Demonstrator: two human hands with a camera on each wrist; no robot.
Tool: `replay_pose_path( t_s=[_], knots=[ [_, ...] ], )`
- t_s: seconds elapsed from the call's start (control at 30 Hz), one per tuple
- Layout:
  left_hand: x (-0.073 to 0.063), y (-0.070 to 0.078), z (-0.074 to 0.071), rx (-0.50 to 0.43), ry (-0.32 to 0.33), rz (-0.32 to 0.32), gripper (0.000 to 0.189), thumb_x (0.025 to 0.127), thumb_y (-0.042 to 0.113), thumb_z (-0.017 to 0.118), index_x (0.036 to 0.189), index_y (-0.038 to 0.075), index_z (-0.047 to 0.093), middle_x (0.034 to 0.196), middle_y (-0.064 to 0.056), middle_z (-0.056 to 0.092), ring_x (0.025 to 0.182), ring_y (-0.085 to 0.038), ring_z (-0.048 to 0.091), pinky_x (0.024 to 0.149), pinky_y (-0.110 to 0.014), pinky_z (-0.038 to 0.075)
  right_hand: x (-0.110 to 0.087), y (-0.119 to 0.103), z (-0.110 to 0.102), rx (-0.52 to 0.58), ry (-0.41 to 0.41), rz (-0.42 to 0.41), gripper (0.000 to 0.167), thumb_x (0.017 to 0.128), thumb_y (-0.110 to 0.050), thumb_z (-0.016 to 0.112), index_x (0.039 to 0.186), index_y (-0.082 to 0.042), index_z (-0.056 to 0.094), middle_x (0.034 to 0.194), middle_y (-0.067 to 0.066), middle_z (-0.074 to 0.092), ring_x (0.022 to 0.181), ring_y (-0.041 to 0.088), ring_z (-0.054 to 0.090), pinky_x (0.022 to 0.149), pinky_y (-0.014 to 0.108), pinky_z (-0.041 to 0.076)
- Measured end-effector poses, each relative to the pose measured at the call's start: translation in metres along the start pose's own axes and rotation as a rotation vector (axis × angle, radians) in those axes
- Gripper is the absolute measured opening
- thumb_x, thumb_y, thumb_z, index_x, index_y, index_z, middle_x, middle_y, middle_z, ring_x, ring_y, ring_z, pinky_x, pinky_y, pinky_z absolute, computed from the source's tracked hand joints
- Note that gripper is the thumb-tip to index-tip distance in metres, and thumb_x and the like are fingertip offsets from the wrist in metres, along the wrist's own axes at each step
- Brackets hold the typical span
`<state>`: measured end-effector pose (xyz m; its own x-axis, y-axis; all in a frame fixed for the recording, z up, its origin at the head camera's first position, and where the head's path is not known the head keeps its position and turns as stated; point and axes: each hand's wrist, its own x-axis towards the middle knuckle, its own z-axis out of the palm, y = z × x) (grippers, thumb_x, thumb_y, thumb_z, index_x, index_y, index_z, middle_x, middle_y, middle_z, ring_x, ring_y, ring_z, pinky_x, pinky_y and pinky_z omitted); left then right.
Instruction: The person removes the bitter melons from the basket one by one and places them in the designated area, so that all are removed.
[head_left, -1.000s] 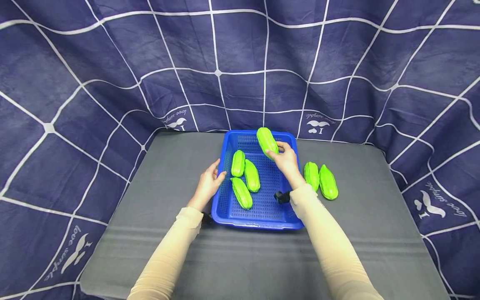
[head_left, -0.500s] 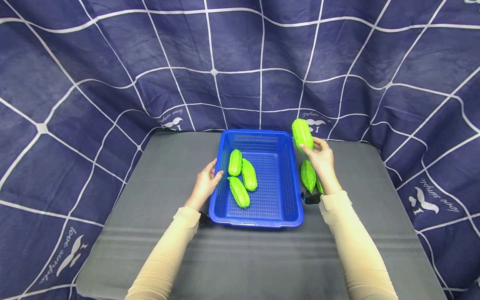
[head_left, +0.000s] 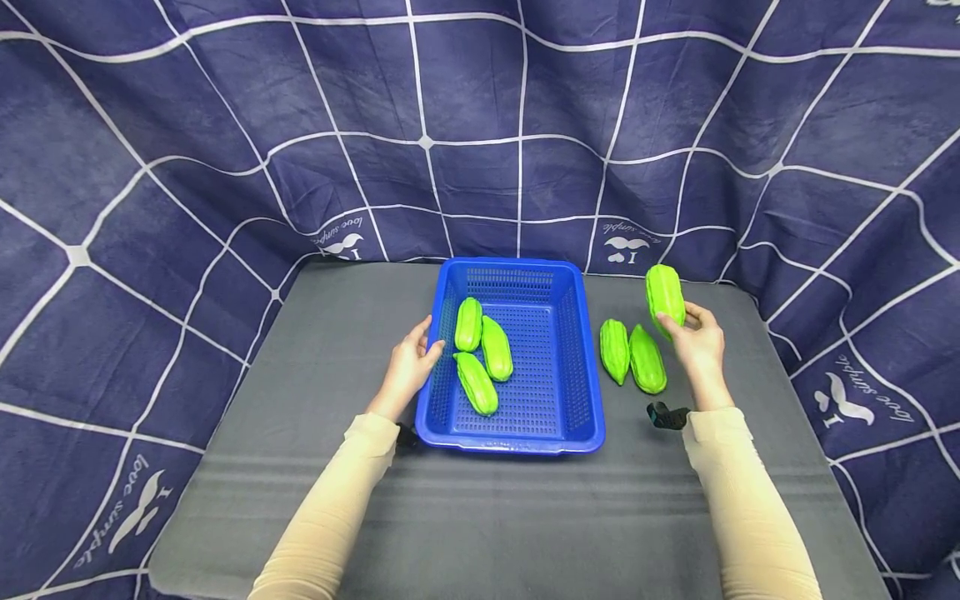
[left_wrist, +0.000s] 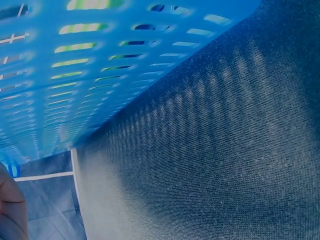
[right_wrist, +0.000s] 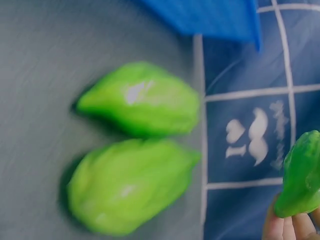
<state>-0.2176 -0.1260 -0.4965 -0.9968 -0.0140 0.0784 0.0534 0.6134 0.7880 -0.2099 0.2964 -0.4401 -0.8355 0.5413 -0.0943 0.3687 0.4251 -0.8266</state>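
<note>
My right hand (head_left: 699, 343) grips a bright green, ribbed bitter melon (head_left: 664, 293) near its lower end, raised over the right side of the table. The same melon (right_wrist: 301, 175) shows at the right edge of the right wrist view, with fingertips beneath it. Two more bitter melons, one on the left (head_left: 615, 352) and one on the right (head_left: 647, 360), lie side by side to the left of that hand. My left hand (head_left: 407, 365) holds the left rim of a blue plastic basket (head_left: 510, 445), thumb at the rim. Three bitter melons (head_left: 497, 348) lie in the basket's left half.
A grey cloth-covered table (head_left: 315, 350) carries everything. Behind it and on both sides hangs a dark blue curtain (head_left: 480, 100) with white lines. The basket's perforated side wall (left_wrist: 65, 85) fills the upper left of the left wrist view.
My right hand has carried its bitter melon from above the basket rightward, past the two melons on the table. The left hand has stayed at the basket's rim.
</note>
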Motion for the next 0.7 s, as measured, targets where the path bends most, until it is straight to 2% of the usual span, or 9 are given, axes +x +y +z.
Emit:
replay_pose_path(
  t_s=[0.07,0.2,0.53,0.7],
  knots=[
    [0.000,0.000,0.000,0.005,0.002,0.004,0.056,0.095,0.018,0.063,0.146,0.002,0.046,0.093,-0.014,0.058,0.078,-0.024,0.055,0.071,-0.033,0.045,0.002,0.011,-0.004,-0.019,0.005,0.024,0.062,0.093,-0.033,0.065,0.146,-0.008,0.046,0.142,0.016,0.055,0.127,0.030,0.053,0.094,0.029,0.043],
    [0.001,0.000,0.000,0.009,0.003,0.007,0.056,0.095,0.018,0.063,0.145,0.002,0.046,0.093,-0.014,0.057,0.077,-0.023,0.054,0.069,-0.032,0.044,0.003,0.030,-0.008,-0.056,0.003,0.046,0.062,0.094,-0.031,0.063,0.147,-0.004,0.043,0.142,0.021,0.053,0.129,0.033,0.050,0.105,0.043,0.038],
    [0.000,0.000,0.001,0.004,0.017,0.009,0.055,0.094,0.018,0.064,0.144,0.002,0.047,0.091,-0.014,0.059,0.077,-0.023,0.055,0.070,-0.033,0.045,0.001,0.069,-0.009,-0.135,-0.012,0.059,0.061,0.096,-0.028,0.060,0.145,0.004,0.042,0.136,0.030,0.053,0.124,0.041,0.050,0.106,0.049,0.036],
    [0.000,0.001,0.001,0.011,0.016,0.003,0.056,0.094,0.018,0.064,0.145,0.002,0.047,0.091,-0.014,0.059,0.076,-0.022,0.056,0.069,-0.032,0.046,0.001,0.082,-0.008,-0.163,-0.059,0.086,0.065,0.097,-0.032,0.059,0.146,0.005,0.040,0.138,0.031,0.051,0.124,0.042,0.050,0.105,0.050,0.037]
  ],
)
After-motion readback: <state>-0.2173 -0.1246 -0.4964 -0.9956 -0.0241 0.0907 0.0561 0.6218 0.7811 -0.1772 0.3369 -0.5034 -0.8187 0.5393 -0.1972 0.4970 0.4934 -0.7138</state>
